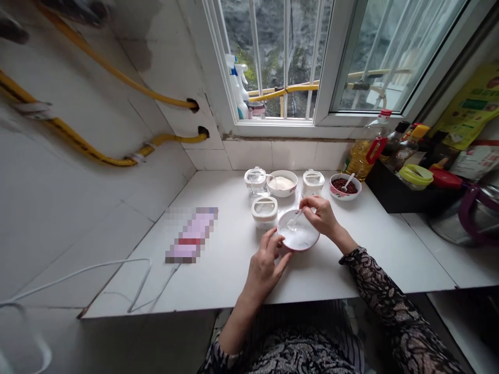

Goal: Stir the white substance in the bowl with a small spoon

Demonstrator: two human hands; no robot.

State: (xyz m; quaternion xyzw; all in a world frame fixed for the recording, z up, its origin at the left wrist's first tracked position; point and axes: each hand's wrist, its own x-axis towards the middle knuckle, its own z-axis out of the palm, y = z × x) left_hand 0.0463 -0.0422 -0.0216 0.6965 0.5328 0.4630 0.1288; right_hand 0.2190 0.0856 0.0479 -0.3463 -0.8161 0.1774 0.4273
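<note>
My left hand [267, 265] grips the near left rim of a white bowl [299, 251], thumb and fingers around its side. Pinched in my right hand [319, 214] is a clear spoon [292, 223], its tip down inside the bowl. The bowl's inside looks white, and I cannot tell what it holds. Just left of it stands a lidded jar [264, 212]. Behind are a clear jar [256, 182], a bowl with white contents [282, 193] and another lidded jar [313, 182]. A flowered bowl [346, 196] of dark red beans with a white spoon stands to the right.
A blurred-out phone-like thing [192, 236] with a white cable [166, 284] lies at the left of the white counter [226, 280]. An oil bottle [364, 150], a black box [384, 189] of condiments and a metal kettle [452, 218] stand right. Yellow pipes [105, 156] cross the left wall.
</note>
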